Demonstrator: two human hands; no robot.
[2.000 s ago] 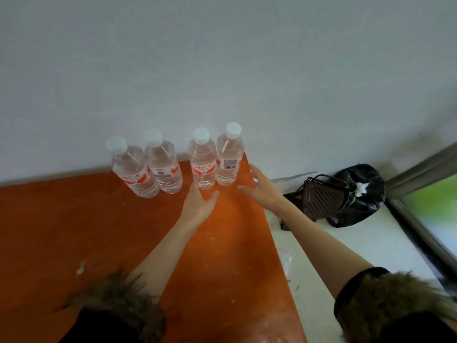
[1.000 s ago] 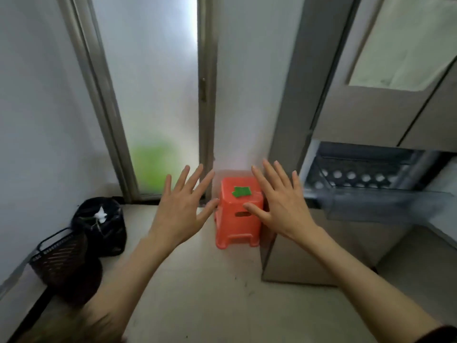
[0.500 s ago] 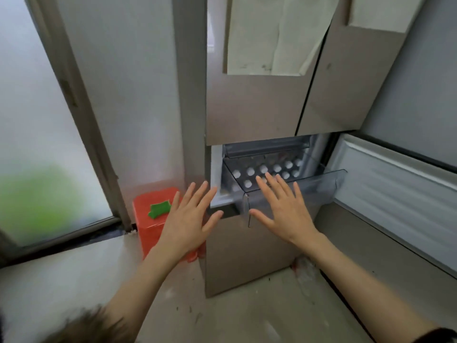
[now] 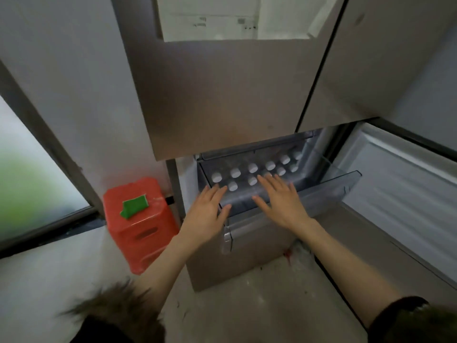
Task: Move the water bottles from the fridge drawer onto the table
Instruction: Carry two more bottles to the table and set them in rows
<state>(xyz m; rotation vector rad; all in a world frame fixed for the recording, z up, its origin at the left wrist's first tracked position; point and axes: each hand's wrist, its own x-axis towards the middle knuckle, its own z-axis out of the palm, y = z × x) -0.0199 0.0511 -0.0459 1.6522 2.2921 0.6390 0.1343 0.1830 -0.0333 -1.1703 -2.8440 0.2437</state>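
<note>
The clear fridge drawer (image 4: 326,194) is pulled out below the steel fridge doors. Inside it stand several water bottles (image 4: 252,167), of which only the white caps show in two rows. My left hand (image 4: 206,212) is spread flat over the drawer's front left corner, fingertips close to the nearest caps. My right hand (image 4: 279,198) hovers with fingers apart above the front row, covering a cap or two. Neither hand holds anything. The table is out of view.
A red plastic stool (image 4: 139,225) with a green patch on top stands left of the fridge. The open lower fridge door (image 4: 400,191) swings out on the right. A frosted glass door (image 4: 29,179) fills the left. The floor is pale and scuffed.
The view has turned from the orange table with its bottles to the fridge and come closer. Both empty hands have advanced from in front of the drawer to over its front edge.
</note>
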